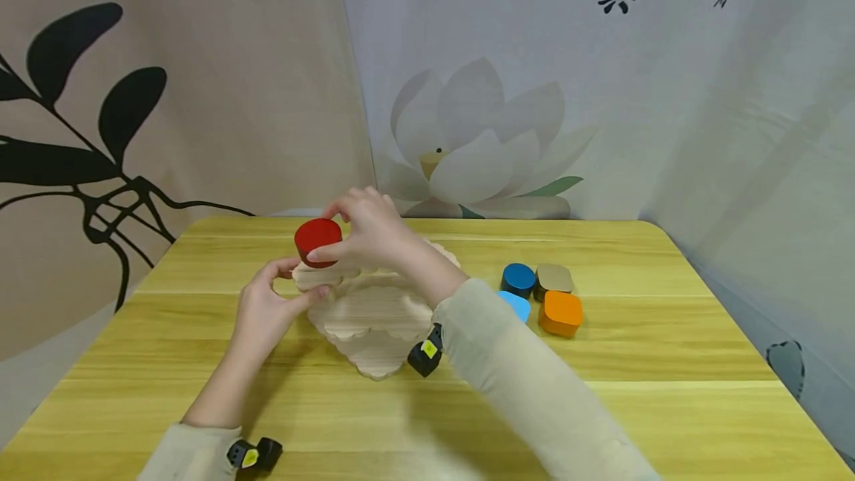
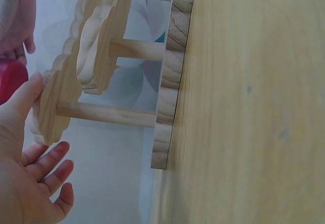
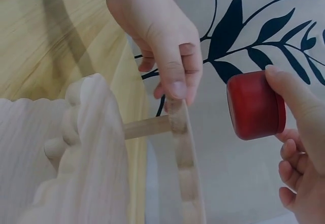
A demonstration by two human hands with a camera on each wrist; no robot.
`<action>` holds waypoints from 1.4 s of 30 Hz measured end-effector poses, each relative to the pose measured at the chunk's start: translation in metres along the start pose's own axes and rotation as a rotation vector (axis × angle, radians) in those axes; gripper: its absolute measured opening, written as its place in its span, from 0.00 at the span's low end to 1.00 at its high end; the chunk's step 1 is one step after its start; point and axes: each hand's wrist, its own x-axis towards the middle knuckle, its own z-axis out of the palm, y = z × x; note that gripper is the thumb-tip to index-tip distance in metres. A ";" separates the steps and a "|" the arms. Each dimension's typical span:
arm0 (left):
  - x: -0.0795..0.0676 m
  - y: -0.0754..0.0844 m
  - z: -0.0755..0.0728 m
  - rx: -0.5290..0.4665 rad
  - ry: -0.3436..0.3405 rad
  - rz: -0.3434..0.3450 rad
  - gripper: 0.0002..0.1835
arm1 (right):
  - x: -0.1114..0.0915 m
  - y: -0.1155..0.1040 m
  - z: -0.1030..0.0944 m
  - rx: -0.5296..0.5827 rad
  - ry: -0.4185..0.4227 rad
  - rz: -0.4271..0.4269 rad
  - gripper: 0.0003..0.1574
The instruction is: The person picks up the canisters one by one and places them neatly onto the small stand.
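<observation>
Two hands are pinching: the right hand is holding a red block above a wooden tier, the left hand is gripping that tier's edge; farther right, an orange block is sitting on the table.

head view: bright, diffuse | soft shadows on table | wrist views: dimmer, muted colours

On the bench, a tiered stand sits left of four blocks, clustered two behind two. A fifth block is above the stand's left upper tier, apart from it. A curtain is behind the bench.
</observation>
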 end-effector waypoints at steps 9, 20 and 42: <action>0.000 0.001 -0.001 -0.004 -0.010 -0.024 0.38 | 0.008 -0.003 0.015 -0.029 -0.048 0.040 0.33; 0.000 0.000 -0.002 0.015 -0.005 -0.013 0.37 | 0.010 0.001 0.032 -0.032 -0.067 0.042 0.34; 0.000 -0.002 0.000 0.012 -0.001 0.004 0.37 | 0.001 -0.002 0.017 0.015 -0.060 0.109 0.45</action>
